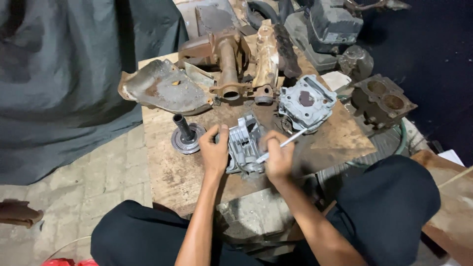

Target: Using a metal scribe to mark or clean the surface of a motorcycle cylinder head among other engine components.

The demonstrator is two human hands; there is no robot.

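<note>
Item, frame centre: finned engine casting (245, 145) steadied by left hand (214, 153), grip closed on it; thin tool (283, 144) gripped in right hand (278, 158) (probing unfinished); desk (170, 172) littered.

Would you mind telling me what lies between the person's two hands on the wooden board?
In the head view, a silver finned engine part lies between the left hand and the right hand, which holds a thin silver tool.
</note>
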